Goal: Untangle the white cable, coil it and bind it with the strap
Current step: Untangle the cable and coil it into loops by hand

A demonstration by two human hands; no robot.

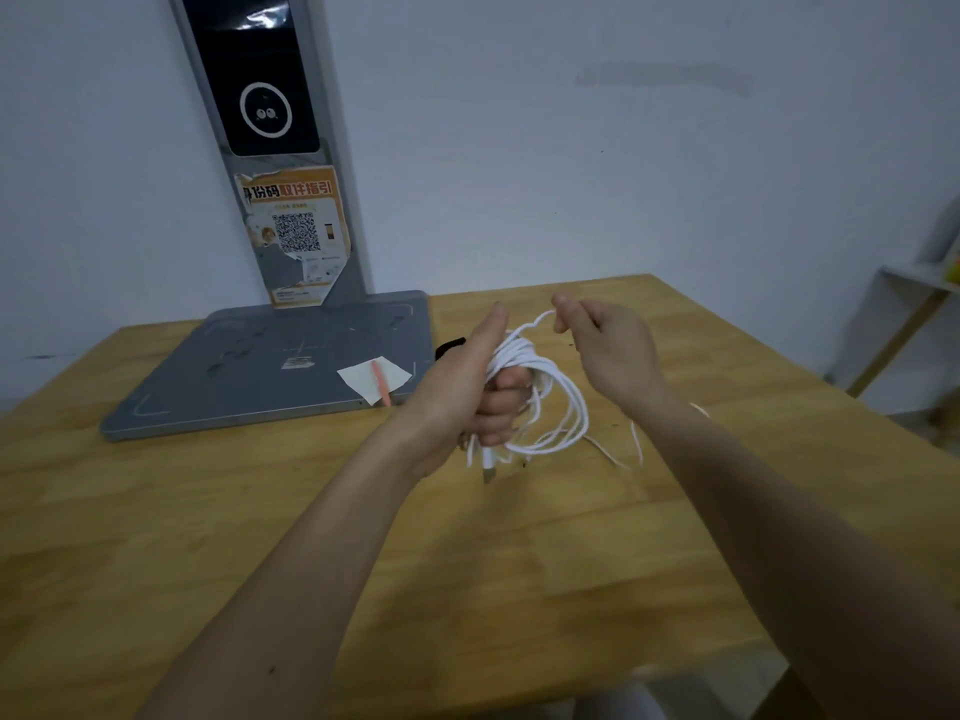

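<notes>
Cable (540, 402), white, mostly gathered into loose loops, held up above the middle of the wooden table (260, 537). My left hand (478, 387) grips the bundle in a fist, fingers curled round the strands, thumb pointing up. Loops hang out to the right of the fist and sag toward the tabletop. One plug end dangles below the fist; a loose tail trails on the wood to the right of the loops, near my right forearm. My right hand (602, 345) pinches a strand at the top of the bundle between thumb and fingertips, raised just right of the left thumb. The strand runs in a short arc from the pinch down into the coil.

Strap (449, 348): small black thing on the table just behind my left hand, mostly hidden by it, so I can't tell its shape.

Left of the hands: grey flat base plate (270, 376) with a grey upright post (270, 148) against the wall. The post carries a black panel with a white ring and a torn orange sticker (293, 236) with a QR code. White paper scrap (374, 379) with a pink pen (382, 384) across it lies on the plate's near right corner, close to my left wrist. Shelf unit (919, 314) at far right, blurred.
</notes>
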